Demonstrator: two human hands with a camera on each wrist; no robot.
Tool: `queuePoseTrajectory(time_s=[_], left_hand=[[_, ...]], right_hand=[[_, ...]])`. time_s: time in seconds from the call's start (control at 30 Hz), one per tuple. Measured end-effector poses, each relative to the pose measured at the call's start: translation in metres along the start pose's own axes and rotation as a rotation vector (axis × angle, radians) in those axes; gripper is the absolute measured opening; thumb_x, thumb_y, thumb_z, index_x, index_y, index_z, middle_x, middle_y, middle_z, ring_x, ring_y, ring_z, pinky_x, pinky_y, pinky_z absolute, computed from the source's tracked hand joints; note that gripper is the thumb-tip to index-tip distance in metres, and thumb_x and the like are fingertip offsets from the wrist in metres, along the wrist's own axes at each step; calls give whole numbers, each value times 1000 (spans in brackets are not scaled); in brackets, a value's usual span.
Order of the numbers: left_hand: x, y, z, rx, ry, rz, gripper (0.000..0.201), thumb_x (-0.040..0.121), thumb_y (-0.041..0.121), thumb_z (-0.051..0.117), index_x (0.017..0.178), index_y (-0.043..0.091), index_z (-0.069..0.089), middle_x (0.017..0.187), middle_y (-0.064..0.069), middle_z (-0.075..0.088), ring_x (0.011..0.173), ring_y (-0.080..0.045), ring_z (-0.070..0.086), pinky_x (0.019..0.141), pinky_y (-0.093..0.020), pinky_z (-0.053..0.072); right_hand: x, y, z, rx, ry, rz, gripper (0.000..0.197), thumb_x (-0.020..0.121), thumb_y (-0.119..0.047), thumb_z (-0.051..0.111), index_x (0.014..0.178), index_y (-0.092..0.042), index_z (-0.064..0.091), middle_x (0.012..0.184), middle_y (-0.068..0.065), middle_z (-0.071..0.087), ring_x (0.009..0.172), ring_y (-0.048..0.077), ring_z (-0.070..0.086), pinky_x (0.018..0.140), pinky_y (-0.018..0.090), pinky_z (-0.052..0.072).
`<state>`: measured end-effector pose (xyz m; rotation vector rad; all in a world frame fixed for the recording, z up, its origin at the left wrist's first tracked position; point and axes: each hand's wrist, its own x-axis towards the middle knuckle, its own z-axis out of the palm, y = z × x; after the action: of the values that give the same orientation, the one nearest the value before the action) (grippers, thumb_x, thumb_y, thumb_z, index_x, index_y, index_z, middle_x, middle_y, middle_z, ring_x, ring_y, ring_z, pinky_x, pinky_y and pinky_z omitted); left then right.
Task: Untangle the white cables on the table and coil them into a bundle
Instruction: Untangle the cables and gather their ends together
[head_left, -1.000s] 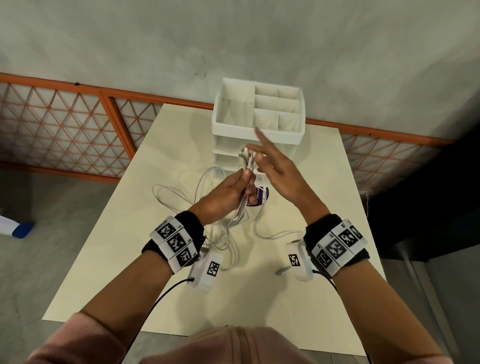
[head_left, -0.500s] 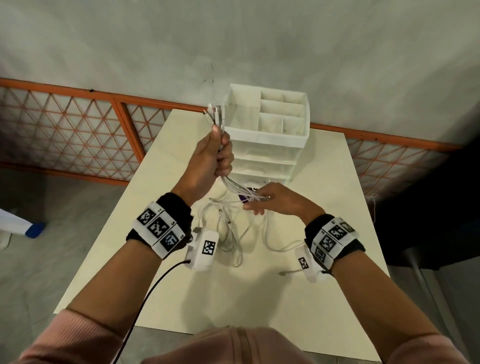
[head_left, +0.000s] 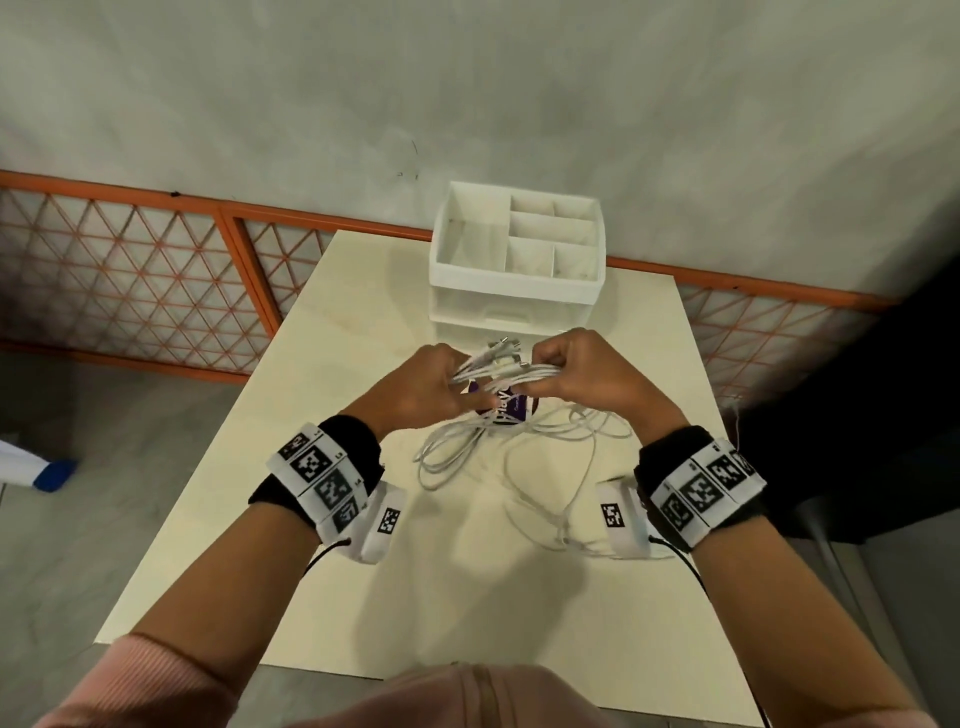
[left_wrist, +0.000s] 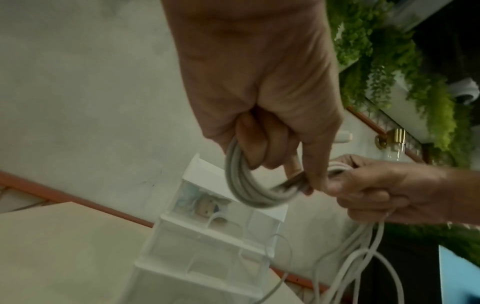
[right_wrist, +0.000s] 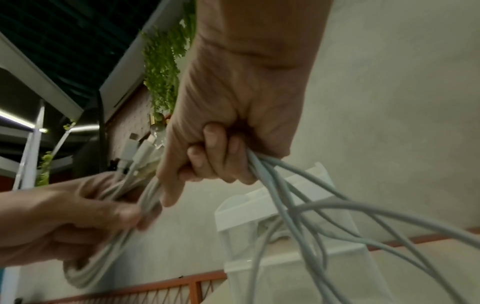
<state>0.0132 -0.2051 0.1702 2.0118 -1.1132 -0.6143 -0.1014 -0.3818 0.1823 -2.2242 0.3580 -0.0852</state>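
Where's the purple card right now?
In the head view, the purple card lies on the table mid-frame, just below both hands, partly covered by the white cables.

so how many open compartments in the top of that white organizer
5 in the white organizer: one tall at left, two small at back right, one wide in the middle, two small in front. Correction: that makes 6.

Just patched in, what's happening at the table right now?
A person is gathering the white cables above the table, in front of a white drawer organizer. The left hand grips a loop of several strands, and the right hand clasps the same bunch close beside it, with the plug ends sticking up between the hands. The bundle is not finished: long loose lengths trail from the right hand down onto the table, over a small purple packet.
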Motion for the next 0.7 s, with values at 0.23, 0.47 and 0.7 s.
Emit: queuePoseTrajectory(time_s=[0.23, 0.47, 0.7], left_hand=[[3, 19, -12, -98, 339, 205, 39, 87, 18, 65, 54, 24, 46, 46, 7, 39, 41, -3, 37, 45, -12, 29], [9, -9, -28, -197, 565, 146, 40, 86, 33, 62, 68, -2, 56, 51, -5, 43, 49, -18, 37, 54, -32, 36], [8, -48, -24, -118, 495, -105, 25, 86, 27, 65, 82, 2, 66, 54, -5, 53, 51, -20, 47, 58, -28, 37]], right_hand=[[-2, 32, -4, 115, -104, 187, 32, 78, -33, 74, 57, -12, 63, 44, -3, 60, 54, 19, 56, 65, 23, 44], [-4, 56, -22, 53, -33, 143, 24, 76, -35, 75, 68, -16, 64, 71, 6, 67, 78, 26, 66, 84, 40, 49], [-8, 39, -35, 74, 14, 150, 32, 82, -34, 69, 67, -7, 62, 47, -3, 49, 42, 5, 47, 49, 13, 38]])
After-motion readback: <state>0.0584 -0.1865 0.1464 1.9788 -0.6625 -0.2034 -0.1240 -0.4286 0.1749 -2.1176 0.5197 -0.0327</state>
